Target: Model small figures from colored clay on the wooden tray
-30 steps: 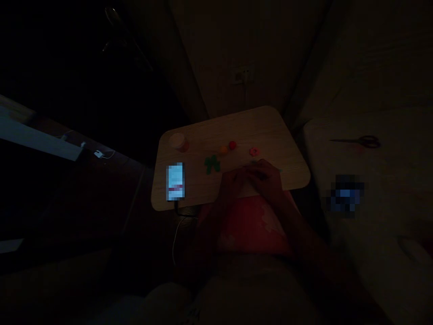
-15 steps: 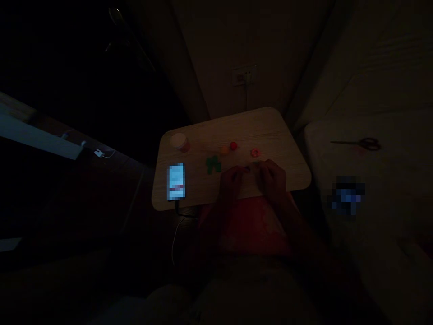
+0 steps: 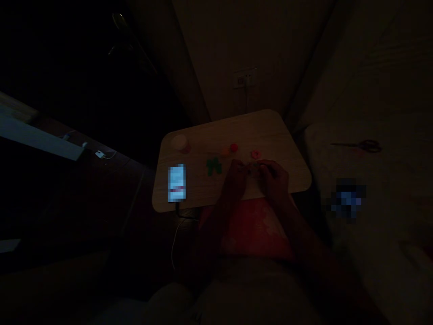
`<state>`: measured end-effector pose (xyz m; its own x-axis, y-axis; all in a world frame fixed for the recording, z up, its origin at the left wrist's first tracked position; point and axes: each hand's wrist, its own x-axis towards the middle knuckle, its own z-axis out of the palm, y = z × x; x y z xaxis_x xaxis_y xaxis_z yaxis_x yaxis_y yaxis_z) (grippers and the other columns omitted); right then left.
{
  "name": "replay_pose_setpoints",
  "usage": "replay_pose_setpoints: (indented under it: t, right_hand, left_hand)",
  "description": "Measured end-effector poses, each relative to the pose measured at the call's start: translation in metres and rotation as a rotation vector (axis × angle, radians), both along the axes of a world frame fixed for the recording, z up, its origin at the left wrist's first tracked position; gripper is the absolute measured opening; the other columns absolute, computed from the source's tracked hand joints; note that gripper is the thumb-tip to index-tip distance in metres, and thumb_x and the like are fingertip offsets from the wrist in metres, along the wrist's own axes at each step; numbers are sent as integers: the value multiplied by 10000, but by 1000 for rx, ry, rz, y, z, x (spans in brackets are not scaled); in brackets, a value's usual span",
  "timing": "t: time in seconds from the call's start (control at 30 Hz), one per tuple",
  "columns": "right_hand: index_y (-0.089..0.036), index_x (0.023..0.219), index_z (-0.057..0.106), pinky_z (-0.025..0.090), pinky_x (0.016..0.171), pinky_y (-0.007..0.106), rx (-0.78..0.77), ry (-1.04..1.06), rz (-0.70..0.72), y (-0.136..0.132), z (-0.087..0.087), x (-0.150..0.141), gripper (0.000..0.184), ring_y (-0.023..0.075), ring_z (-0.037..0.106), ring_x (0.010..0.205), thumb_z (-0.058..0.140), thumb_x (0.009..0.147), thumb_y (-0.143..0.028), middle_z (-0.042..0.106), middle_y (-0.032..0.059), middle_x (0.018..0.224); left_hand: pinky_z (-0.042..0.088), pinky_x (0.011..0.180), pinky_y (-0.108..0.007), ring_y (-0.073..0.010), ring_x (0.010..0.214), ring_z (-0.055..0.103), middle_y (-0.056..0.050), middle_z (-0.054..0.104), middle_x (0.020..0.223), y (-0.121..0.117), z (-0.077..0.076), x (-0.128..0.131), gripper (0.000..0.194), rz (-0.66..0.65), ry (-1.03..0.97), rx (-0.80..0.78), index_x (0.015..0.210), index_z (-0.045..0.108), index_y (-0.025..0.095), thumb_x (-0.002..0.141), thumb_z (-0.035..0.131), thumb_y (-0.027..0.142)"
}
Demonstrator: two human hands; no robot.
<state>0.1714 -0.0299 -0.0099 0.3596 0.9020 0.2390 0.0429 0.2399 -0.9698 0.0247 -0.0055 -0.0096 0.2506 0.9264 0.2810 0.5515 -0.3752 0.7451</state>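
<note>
A dim greyish-brown cloth garment (image 3: pixel 257 284) is worn over the torso, its cut obscured by darkness. Below the hands, red cloth (image 3: pixel 250 230) with paler irregular patches is seen; whether it is worn cannot be told. The left hand (image 3: pixel 237 174) and right hand (image 3: pixel 275 178) are bare.

The tabletop (image 3: pixel 192 189) looks like pale wood or a wood-grain laminate, smooth and mostly matt, while the green piece (image 3: pixel 214 166), the red ball (image 3: pixel 234 147) and the pink flower-shaped piece (image 3: pixel 255 154) look matt, their material too dim to tell. The scissors (image 3: pixel 363 145) have dark handles that look like plastic, and the red patterned cloth (image 3: pixel 250 225) looks soft and matt. The door handle (image 3: pixel 121 21) has a glossy, metallic glint.
</note>
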Motion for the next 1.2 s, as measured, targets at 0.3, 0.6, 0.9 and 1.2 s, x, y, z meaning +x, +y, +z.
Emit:
replay_pose_setpoints:
  t: [0.3,0.6,0.9,1.2]
  right_hand:
    - [-228,990,765,541,609,295,-17,46,24,0,4,-1,193,164,649,669,683,883,-367,736,43,870]
    - [-219,917,774,557,732,326,0,-103,-25,0,3,2,142,197,684,796,672,881,-311,755,50,883]
    - [-252,981,788,560,862,382,93,-110,17,0,3,4,144,224,705,947,702,882,-311,761,62,998]
    - [-218,882,754,511,587,280,-47,73,-21,-1,3,-2,124,154,631,626,700,860,-327,716,21,762]
  left_hand:
    - [512,900,-332,-197,969,634,-78,683,1022,1,13,-9,144,11,-169,-17,1003,719,189,904,617,169]
    - [519,801,-254,-148,861,690,-37,764,952,-1,13,-10,115,102,-496,-189,940,724,186,831,697,163]
    - [510,707,-230,-124,757,675,-33,768,944,-5,13,-11,162,75,-512,-188,962,730,195,804,736,162]
    - [516,697,-233,-130,761,671,-42,772,959,-4,11,-12,166,98,-478,-179,970,736,193,804,733,188]
